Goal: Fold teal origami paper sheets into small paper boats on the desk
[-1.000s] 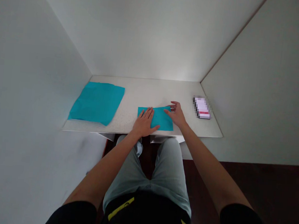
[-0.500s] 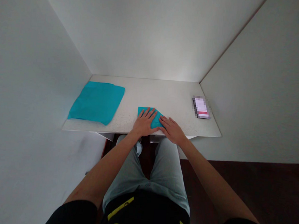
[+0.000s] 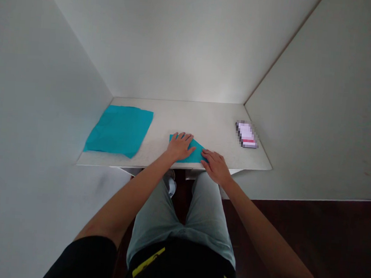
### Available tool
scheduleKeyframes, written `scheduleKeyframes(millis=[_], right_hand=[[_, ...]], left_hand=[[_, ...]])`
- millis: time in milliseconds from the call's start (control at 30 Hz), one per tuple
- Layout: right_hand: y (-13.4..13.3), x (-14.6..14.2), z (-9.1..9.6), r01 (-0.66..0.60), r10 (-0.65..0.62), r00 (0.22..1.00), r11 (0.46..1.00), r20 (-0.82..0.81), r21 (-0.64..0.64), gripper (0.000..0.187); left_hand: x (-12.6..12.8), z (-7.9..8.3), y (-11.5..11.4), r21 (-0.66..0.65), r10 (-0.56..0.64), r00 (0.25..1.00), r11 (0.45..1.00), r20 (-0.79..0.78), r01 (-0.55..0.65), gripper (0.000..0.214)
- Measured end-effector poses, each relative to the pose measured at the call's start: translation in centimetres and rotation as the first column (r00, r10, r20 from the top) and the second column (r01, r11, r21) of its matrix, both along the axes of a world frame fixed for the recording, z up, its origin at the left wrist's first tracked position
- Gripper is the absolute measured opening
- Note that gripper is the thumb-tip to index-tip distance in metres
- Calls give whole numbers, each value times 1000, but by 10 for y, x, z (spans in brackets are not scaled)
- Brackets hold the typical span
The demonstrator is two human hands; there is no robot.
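From the head camera, here we are: the left hand [image 3: 180,147] is down flat on the folded teal sheet [image 3: 194,151], palm on the paper-thin material, fingers spread and open, no pinch on it. The right hand [image 3: 216,167] sits just beside it at the sheet's right-hand tip, fingers lightly curved and fingertips on the corner, open too, with no clear grip. That folded sheet lies angled to a point, near the front edge of the white desk [image 3: 206,119], right between the knees. Over to the left, well apart, a second flat teal sheet [image 3: 118,130] lies spread out. Far right, by the wall [image 3: 320,102], a pixelated rectangular object [image 3: 246,134] is too blurred to name. Light grey shorts [image 3: 205,217] fill the bottom.
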State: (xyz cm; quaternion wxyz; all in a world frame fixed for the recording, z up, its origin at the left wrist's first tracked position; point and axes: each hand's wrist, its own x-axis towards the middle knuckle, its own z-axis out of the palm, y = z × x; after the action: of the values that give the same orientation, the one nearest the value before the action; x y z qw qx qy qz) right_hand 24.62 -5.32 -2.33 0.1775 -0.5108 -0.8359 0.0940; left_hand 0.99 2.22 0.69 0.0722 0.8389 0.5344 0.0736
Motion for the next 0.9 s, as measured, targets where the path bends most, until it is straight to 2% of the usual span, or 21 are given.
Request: scheduleKeyframes(millis=[133, 267, 367, 467, 600, 733, 800, 900], right_hand=[[6, -6, 14, 70, -71, 994, 997, 86, 13, 39], [30, -21, 32, 40, -36, 985, 999, 171, -18, 31], [46, -33, 36, -6, 19, 983, 997, 181, -74, 46], [48, -41, 31, 4, 15, 971, 997, 239, -78, 52], [43, -42, 22, 26, -18, 970, 999, 244, -32, 54], [43, -39, 19, 18, -13, 977, 1000, 213, -23, 53], [44, -38, 17, 18, -15, 980, 1000, 200, -12, 53], [44, -38, 14, 16, -15, 981, 1000, 194, -1, 52]], left_hand=[[-20, -3, 7, 20, 215, 977, 976, 5, -215, 75], [-42, -10, 0, 31, 361, 928, 931, 88, -365, 77], [-48, -11, -4, -7, 405, 895, 911, 186, -411, 67], [-46, -11, -9, -11, 356, 891, 930, 281, -368, 55], [-43, -11, -27, 54, 147, 928, 983, 343, -176, 59], [-33, -11, -53, 87, -53, 974, 996, 222, 34, 53], [-23, -12, -65, 95, -76, 987, 994, 139, 63, 58], [-6, -18, -81, 89, -31, 997, 996, 68, 25, 72]])
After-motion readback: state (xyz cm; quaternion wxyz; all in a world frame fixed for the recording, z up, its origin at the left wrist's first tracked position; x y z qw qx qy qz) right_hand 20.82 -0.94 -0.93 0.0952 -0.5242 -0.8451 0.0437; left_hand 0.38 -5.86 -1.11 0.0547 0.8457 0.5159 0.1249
